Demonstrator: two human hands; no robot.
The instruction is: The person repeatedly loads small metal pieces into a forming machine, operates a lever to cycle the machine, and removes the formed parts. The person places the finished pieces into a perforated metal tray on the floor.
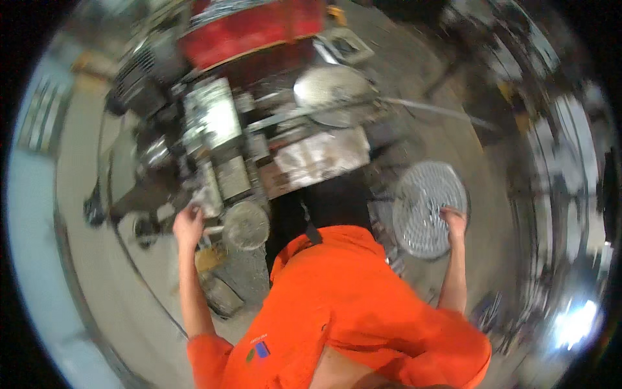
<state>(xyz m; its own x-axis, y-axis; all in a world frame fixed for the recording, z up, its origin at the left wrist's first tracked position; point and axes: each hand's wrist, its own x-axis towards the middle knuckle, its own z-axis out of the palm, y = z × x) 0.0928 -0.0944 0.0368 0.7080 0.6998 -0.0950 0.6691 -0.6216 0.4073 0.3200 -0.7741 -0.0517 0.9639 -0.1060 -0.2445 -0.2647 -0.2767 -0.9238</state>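
- The round grey tray (pixel 409 227) is at the right side of the person, and I take it as the landmark. What carries it, I cannot tell.
- Small pieces (pixel 435 210) lie near the middle of this tray; they look dark and shiny, but blur hides their exact shape.
- The right hand (pixel 456 220) is over the right part of the tray, with bent fingers pointing to the small pieces. Whether the fingers pinch a piece or are free, I cannot tell.
- The left hand (pixel 188 225) is well to the left of the tray, close to a pale block (pixel 208 194) of the machine (pixel 234 176). Its fingers are curled; I cannot tell if they grasp something or only rest there.
- Between the left hand and the tray, nearer to the hand, there is a round disc (pixel 246 225).
- Farther away than the tray and to its left, there are a pale flat sheet (pixel 324 155), a pale round plate (pixel 332 87) and a red box (pixel 253 35).
- In my judgement, the small pieces are light, hard and perhaps slippery, so a fingertip pinch on one piece suits best.
- The tray seems stiff; its rim, at two opposite sides, would be the good place to hold.
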